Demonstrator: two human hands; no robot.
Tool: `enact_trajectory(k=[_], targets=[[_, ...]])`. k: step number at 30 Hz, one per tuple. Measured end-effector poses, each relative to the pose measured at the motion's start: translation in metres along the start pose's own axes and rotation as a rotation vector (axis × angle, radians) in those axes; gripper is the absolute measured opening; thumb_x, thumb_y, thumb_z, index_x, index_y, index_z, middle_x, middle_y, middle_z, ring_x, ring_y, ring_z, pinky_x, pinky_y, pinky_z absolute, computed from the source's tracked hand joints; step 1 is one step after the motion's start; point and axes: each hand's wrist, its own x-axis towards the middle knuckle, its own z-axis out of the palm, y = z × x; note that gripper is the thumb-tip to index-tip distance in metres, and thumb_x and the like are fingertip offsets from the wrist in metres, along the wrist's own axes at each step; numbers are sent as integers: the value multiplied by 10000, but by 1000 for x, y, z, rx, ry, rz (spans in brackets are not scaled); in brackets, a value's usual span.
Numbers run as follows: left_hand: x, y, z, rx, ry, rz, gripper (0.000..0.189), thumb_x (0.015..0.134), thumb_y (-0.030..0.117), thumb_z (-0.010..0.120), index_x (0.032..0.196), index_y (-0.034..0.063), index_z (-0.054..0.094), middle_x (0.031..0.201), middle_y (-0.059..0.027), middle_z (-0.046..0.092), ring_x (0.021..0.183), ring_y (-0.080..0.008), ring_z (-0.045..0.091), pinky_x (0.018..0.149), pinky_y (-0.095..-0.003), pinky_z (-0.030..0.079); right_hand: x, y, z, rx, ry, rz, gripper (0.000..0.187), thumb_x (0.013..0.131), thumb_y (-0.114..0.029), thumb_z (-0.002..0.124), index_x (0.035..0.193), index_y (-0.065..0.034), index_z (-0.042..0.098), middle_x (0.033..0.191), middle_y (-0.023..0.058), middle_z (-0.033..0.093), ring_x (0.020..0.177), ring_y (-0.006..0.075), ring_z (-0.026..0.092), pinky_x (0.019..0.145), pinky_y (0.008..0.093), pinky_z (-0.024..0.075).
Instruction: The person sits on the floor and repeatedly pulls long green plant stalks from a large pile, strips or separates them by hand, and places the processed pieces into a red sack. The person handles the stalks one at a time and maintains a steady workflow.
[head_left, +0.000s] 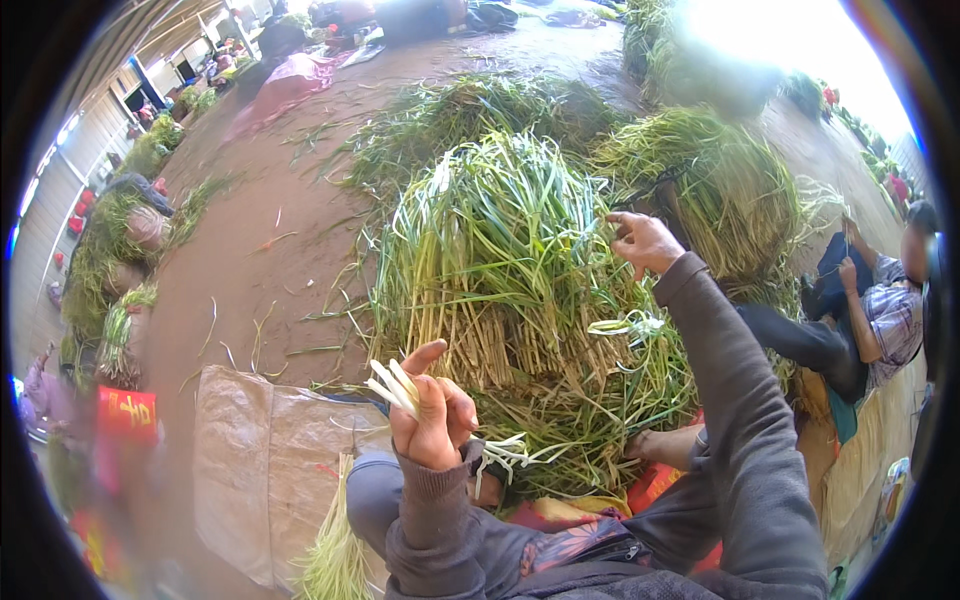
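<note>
My left hand (431, 412) is closed around a few white peeled stalks (394, 386), their pale ends sticking out past the thumb. Extended over the right side of a tall heap of long green leafy stalks (502, 247), my right hand (645, 241) has its fingers apart and nothing visible in them. The heap's brownish lower stems face me. Pale strips of peel (517, 454) hang just right of my left wrist. A bundle of thin pale green stalks (337, 532) lies on a tan woven sheet (232, 465) at lower left.
Further heaps of green stalks (712, 187) stand behind and to the right. At the right edge a person (892, 300) sits with legs stretched towards the heaps. A pink cloth (292, 82) lies on the brown floor farther back. More piled stalks (112, 255) line the left side.
</note>
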Motion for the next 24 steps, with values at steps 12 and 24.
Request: enact_trajectory(k=[12, 24], targets=[[-11, -44, 48, 526, -632, -118, 223, 941, 117, 486, 1114, 15, 582, 743, -44, 617, 674, -102, 580, 627, -235, 459, -146, -89, -16, 69, 179, -683, 622, 786, 18, 534, 1384, -65, 381, 1357, 175, 450, 1224, 299, 476, 957, 414, 454], [-9, -21, 39, 444, -355, -213, 304, 981, 295, 485, 963, 16, 605, 602, -3, 539, 451, -16, 339, 426, -180, 235, -88, 11, 39, -357, -319, -151, 467, 929, -283, 475, 1363, -116, 435, 1109, 225, 566, 599, 254, 657, 806, 395, 523]])
